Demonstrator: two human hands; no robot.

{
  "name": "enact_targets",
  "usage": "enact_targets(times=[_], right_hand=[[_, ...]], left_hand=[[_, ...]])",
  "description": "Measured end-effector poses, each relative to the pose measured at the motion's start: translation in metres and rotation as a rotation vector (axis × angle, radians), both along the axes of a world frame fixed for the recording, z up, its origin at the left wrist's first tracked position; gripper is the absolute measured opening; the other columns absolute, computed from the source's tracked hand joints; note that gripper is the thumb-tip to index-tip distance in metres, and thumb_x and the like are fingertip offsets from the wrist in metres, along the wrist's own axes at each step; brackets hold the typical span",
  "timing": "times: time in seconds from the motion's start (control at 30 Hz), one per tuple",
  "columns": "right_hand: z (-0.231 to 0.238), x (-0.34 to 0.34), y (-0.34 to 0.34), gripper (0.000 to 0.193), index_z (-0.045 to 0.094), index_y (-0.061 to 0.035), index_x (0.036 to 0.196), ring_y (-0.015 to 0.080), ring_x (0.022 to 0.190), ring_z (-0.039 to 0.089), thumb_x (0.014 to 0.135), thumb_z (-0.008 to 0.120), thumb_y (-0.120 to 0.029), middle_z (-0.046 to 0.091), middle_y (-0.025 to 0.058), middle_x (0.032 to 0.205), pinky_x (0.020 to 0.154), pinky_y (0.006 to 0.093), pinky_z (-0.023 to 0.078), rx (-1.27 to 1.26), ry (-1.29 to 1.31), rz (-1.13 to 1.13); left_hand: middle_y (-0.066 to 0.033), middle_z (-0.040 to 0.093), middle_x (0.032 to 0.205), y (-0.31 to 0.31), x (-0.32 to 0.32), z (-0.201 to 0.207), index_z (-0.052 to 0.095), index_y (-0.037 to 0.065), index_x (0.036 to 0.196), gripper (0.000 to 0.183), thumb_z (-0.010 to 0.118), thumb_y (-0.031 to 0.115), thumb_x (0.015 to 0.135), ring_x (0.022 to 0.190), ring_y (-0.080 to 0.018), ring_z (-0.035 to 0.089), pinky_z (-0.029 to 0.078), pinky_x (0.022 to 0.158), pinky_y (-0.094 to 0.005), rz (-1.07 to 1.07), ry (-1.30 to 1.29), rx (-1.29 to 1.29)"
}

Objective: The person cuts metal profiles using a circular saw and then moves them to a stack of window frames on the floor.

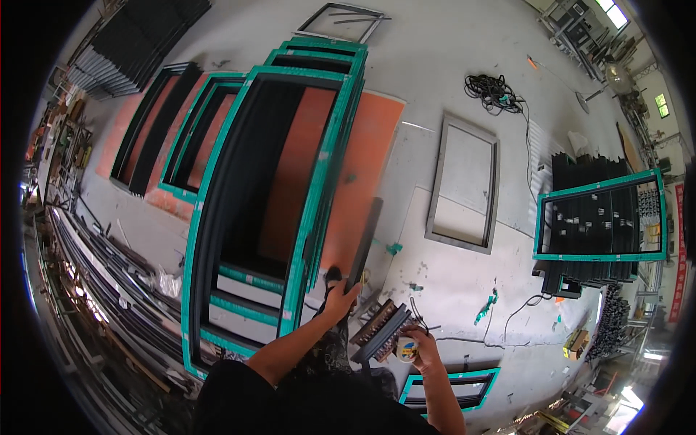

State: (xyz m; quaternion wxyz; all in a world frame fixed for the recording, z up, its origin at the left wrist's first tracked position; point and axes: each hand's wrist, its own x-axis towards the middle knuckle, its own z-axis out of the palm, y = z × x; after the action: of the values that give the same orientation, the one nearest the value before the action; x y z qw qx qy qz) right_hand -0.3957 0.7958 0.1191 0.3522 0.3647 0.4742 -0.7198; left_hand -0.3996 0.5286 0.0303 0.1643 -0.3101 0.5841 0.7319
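Observation:
My left hand (341,301) is closed round the lower end of a dark grey metal bar (366,243), which slants up and away beside a stack of frames. Those large rectangular frames (320,170) are dark, with green tape along their faces, and stand just left of the bar. My right hand (424,346) grips a roll of tape (407,349) with a pale rim and a yellow and blue label in its middle. Against that roll, to its left, is a bundle of short dark profiles (382,330); whether my right hand touches them, I cannot tell.
Orange boards (380,134) lie under the frames. A bare grey frame (464,181) rests on the floor ahead, near a coiled black cable (493,94). To the right, a green-taped frame (600,255) leans on stacked dark profiles. Long metal lengths (94,268) line the left.

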Motion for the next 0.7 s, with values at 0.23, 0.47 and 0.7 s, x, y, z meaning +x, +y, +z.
enact_targets(times=[0.23,0.47,0.7], right_hand=[[-0.005,-0.103,0.017,0.018,0.068,-0.0009,0.094,0.0231,0.07,0.065,0.085,0.058,-0.012,0.067,0.0095,0.081,0.063,0.0352,0.054,0.121,-0.062,-0.129],[-0.039,-0.214,0.014,0.022,0.068,-0.0055,0.098,0.0243,0.063,0.065,0.091,0.055,-0.022,0.067,0.0099,0.076,0.056,0.037,0.054,0.063,-0.144,-0.07],[-0.065,-0.44,-0.06,0.017,0.068,-0.0055,0.087,0.0196,0.063,0.063,0.084,0.068,-0.022,0.066,0.0061,0.076,0.054,0.0324,0.05,0.107,-0.027,0.337]], left_hand=[[-0.0055,0.059,0.072,-0.073,-0.124,0.011,0.059,0.005,0.1,0.031,0.064,0.036,0.095,0.063,-0.0163,0.056,0.045,0.059,-0.037,-0.256,0.065,-0.45],[-0.0035,0.055,0.069,-0.088,-0.228,0.057,0.058,0.007,0.099,0.03,0.06,0.037,0.098,0.056,-0.0132,0.052,0.04,0.052,-0.0315,0.143,-0.136,-0.069],[-0.003,0.056,0.064,-0.105,-0.361,0.024,0.064,0.006,0.105,0.047,0.048,0.05,0.1,0.051,-0.0133,0.052,0.043,0.049,-0.0293,0.451,-0.108,0.05]])
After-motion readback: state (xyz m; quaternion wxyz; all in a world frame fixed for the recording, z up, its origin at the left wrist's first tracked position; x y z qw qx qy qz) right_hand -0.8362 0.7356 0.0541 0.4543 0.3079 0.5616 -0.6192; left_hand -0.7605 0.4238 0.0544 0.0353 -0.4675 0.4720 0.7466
